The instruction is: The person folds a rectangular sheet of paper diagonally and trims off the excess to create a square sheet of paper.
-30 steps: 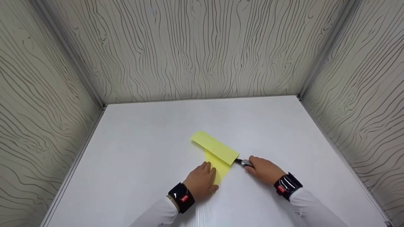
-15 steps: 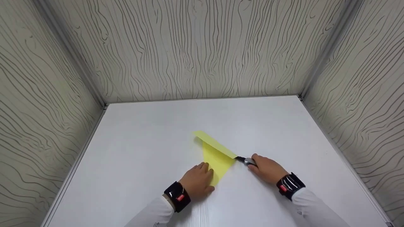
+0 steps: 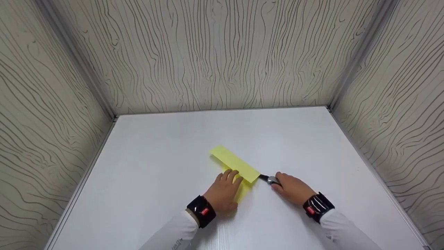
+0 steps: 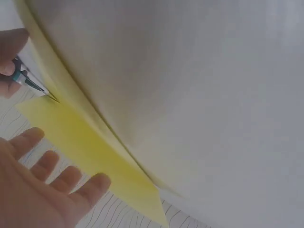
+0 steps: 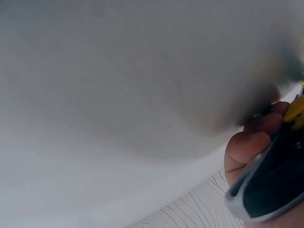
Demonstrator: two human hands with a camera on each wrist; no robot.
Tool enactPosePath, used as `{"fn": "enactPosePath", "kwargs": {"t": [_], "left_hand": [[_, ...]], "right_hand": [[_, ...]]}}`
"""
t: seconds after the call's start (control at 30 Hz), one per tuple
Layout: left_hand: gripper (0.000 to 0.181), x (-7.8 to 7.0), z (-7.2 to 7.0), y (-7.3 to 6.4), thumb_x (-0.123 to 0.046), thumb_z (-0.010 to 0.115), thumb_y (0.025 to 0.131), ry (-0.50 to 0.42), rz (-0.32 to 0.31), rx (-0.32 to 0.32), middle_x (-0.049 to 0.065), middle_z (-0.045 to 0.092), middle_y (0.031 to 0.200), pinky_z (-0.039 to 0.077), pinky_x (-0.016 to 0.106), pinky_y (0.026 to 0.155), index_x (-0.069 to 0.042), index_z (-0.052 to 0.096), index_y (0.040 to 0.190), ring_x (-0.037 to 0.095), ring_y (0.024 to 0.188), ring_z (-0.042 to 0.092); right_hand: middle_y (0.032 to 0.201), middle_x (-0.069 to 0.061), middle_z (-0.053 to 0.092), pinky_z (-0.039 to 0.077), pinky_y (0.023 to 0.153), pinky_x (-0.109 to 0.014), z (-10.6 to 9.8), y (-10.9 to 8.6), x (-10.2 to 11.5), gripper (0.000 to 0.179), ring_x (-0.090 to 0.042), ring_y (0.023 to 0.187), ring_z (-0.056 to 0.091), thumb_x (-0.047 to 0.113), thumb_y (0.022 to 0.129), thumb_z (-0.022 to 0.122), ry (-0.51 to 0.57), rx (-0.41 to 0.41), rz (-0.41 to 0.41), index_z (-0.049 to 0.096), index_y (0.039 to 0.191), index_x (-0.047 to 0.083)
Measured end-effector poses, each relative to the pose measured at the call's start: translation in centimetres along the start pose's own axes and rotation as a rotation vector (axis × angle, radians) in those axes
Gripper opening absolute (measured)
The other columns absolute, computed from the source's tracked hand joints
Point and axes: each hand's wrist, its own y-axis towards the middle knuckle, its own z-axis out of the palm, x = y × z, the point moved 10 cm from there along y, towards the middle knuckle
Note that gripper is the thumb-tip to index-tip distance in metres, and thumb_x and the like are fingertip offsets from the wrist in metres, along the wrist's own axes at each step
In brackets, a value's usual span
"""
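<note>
A yellow sheet of paper (image 3: 236, 163) lies creased on the white table, its far part raised as a flap over the rest. My left hand (image 3: 222, 192) is over the near part, fingers spread and lightly bent, fingertips right at the flap's lower edge. In the left wrist view the fingers (image 4: 92, 185) hold nothing. My right hand (image 3: 295, 187) grips a utility knife (image 3: 273, 180) with a grey and dark handle. Its slim pointed end meets the right end of the crease, as the left wrist view shows. The right wrist view shows the handle (image 5: 270, 185) in curled fingers.
The white tabletop (image 3: 156, 156) stretches around the paper. Wood-grain panels (image 3: 222, 55) stand behind it and on both sides, with grey metal posts (image 3: 74, 55) at the corners.
The flap lifted, then came back down toward me. My left hand first drew back slightly, then moved forward to the flap's edge. The knife slid a little right and back slightly.
</note>
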Motion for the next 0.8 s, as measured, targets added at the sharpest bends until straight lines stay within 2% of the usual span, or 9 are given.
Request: {"fn": "enactPosePath", "kwargs": {"t": [0.07, 0.13, 0.23, 0.3, 0.37, 0.47, 0.53, 0.67, 0.8], "left_hand": [[0.081, -0.3, 0.0, 0.8, -0.047, 0.079, 0.091, 0.018, 0.012, -0.002, 0.013, 0.042, 0.168, 0.041, 0.055, 0.126, -0.015, 0.048, 0.159, 0.037, 0.158, 0.04], [0.081, -0.6, -0.1, 1.5, -0.053, 0.075, 0.096, 0.037, 0.0, 0.006, 0.012, 0.039, 0.173, 0.037, 0.059, 0.129, -0.017, 0.046, 0.163, 0.038, 0.162, 0.035], [0.079, -0.8, -0.4, 2.5, -0.061, 0.07, 0.099, 0.062, -0.051, 0.0, 0.012, 0.047, 0.169, 0.041, 0.057, 0.126, -0.017, 0.05, 0.162, 0.037, 0.159, 0.042], [0.077, -0.9, -0.5, 2.9, -0.062, 0.069, 0.099, 0.071, -0.095, 0.006, 0.012, 0.056, 0.161, 0.05, 0.053, 0.118, -0.016, 0.054, 0.159, 0.035, 0.15, 0.053], [0.073, -1.0, -0.5, 2.9, -0.06, 0.07, 0.099, 0.093, -0.132, 0.002, 0.011, 0.063, 0.149, 0.058, 0.046, 0.104, -0.014, 0.058, 0.154, 0.032, 0.135, 0.063], [0.068, -1.1, -0.3, 2.5, -0.057, 0.072, 0.098, 0.159, -0.17, 0.013, 0.009, 0.069, 0.136, 0.061, 0.037, 0.086, -0.012, 0.063, 0.148, 0.027, 0.117, 0.068], [0.064, -1.2, -0.3, 2.2, -0.055, 0.072, 0.099, 0.203, -0.181, 0.021, 0.008, 0.07, 0.132, 0.061, 0.034, 0.082, -0.012, 0.065, 0.146, 0.024, 0.113, 0.068], [0.057, -1.4, -0.2, 1.6, -0.051, 0.067, 0.103, 0.257, -0.164, 0.046, 0.008, 0.07, 0.135, 0.06, 0.034, 0.087, -0.013, 0.067, 0.145, 0.024, 0.119, 0.067], [0.052, -1.5, -0.2, 1.2, -0.046, 0.065, 0.105, 0.273, -0.097, 0.053, 0.007, 0.069, 0.135, 0.061, 0.034, 0.089, -0.012, 0.068, 0.144, 0.024, 0.119, 0.066]], "right_hand": [[0.081, 0.002, 0.05, 0.042, 0.065, -0.032, 0.0, 0.0, 0.0, 0.02, -0.014, 0.071, 0.048, 0.029, 0.108, 0.067, 0.001, -0.003, 0.0, 0.058, 0.109, 0.011], [0.081, 0.002, 0.051, 0.043, 0.065, -0.033, -0.1, -0.1, 0.2, 0.02, -0.014, 0.071, 0.049, 0.029, 0.108, 0.067, -0.005, -0.008, -0.005, 0.058, 0.107, 0.011], [0.082, 0.002, 0.053, 0.044, 0.065, -0.034, -0.3, -0.1, 0.3, 0.02, -0.014, 0.072, 0.05, 0.029, 0.107, 0.068, -0.008, -0.017, -0.009, 0.059, 0.106, 0.011], [0.083, 0.002, 0.054, 0.045, 0.066, -0.034, -0.4, -0.1, 0.4, 0.02, -0.013, 0.072, 0.051, 0.029, 0.107, 0.068, -0.012, -0.026, -0.012, 0.059, 0.106, 0.011], [0.083, 0.002, 0.054, 0.045, 0.066, -0.034, -0.3, 0.0, 0.5, 0.021, -0.013, 0.073, 0.051, 0.029, 0.107, 0.068, 0.001, -0.029, -0.012, 0.059, 0.106, 0.01], [0.082, 0.002, 0.052, 0.044, 0.065, -0.033, -0.3, 0.0, 0.7, 0.022, -0.013, 0.072, 0.049, 0.03, 0.108, 0.068, 0.003, -0.038, -0.02, 0.059, 0.105, 0.01], [0.081, 0.002, 0.05, 0.042, 0.065, -0.033, -0.5, -0.1, 0.8, 0.023, -0.013, 0.071, 0.048, 0.03, 0.108, 0.067, 0.006, -0.043, -0.021, 0.059, 0.104, 0.009], [0.08, 0.002, 0.049, 0.041, 0.063, -0.032, -0.6, -0.1, 1.0, 0.023, -0.013, 0.07, 0.047, 0.03, 0.108, 0.068, -0.007, -0.053, -0.02, 0.058, 0.104, 0.009], [0.08, 0.002, 0.053, 0.044, 0.064, -0.034, -0.5, -0.3, 1.1, 0.027, -0.013, 0.07, 0.049, 0.033, 0.107, 0.068, -0.048, -0.046, -0.022, 0.059, 0.109, 0.008]]}}
